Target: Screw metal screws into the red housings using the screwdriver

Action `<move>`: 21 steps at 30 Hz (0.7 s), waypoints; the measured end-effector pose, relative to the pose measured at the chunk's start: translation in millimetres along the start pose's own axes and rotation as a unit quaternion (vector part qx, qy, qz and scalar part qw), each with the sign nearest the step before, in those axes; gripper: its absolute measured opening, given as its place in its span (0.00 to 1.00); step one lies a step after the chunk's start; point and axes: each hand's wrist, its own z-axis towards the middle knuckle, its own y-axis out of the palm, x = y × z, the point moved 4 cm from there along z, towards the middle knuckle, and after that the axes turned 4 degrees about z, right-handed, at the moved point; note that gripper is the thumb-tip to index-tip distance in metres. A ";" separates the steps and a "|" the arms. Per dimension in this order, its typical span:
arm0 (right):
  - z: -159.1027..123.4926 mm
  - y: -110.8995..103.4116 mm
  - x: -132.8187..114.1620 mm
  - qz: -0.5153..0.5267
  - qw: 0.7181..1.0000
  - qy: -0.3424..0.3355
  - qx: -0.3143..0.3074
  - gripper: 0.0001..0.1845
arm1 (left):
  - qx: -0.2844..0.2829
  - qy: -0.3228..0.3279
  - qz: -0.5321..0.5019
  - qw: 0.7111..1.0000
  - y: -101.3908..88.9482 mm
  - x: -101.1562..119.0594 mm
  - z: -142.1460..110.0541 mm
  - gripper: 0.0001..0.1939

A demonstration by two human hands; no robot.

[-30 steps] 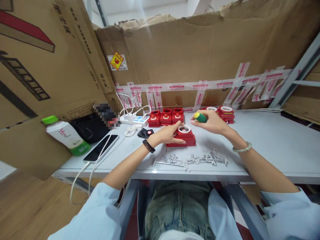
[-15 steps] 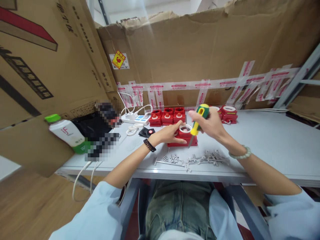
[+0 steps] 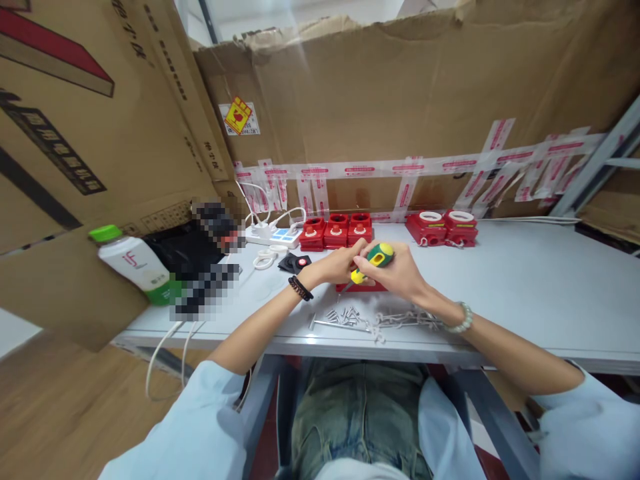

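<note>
My right hand [image 3: 397, 277] is closed round a green and yellow screwdriver [image 3: 374, 259], tilted down to the left toward the screws. My left hand [image 3: 336, 265] rests on a red box-shaped part [image 3: 361, 285] on the grey table [image 3: 525, 287], fingers curled against it; the part is mostly hidden behind both hands. A scatter of several metal screws [image 3: 380, 319] lies just in front of the hands, near the table's front edge.
Three red parts [image 3: 336, 232] stand in a row at the back, two more with white rings [image 3: 443, 227] to the right. At the left are a white power strip [image 3: 273, 235], a green-capped bottle [image 3: 134, 263], a black bag [image 3: 183, 250] and cables. Cardboard walls surround the table.
My right hand has brought the screwdriver down and to the left, from upright over the red part to a low tilt in front of it. My left hand has stayed on the part.
</note>
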 end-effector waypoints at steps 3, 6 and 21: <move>-1.3 3.2 3.2 -0.009 1.000 -0.002 0.001 0.10 | -0.010 -0.003 0.016 1.000 0.9 -1.7 0.4 0.20; -1.8 3.2 4.4 -0.003 1.000 0.007 0.004 0.10 | -0.010 -0.009 0.028 1.000 1.8 -3.5 0.8 0.20; 9.5 -70.9 -26.4 0.039 0.975 0.009 0.220 0.10 | -0.012 -0.011 -0.027 1.000 -5.3 7.3 -4.6 0.38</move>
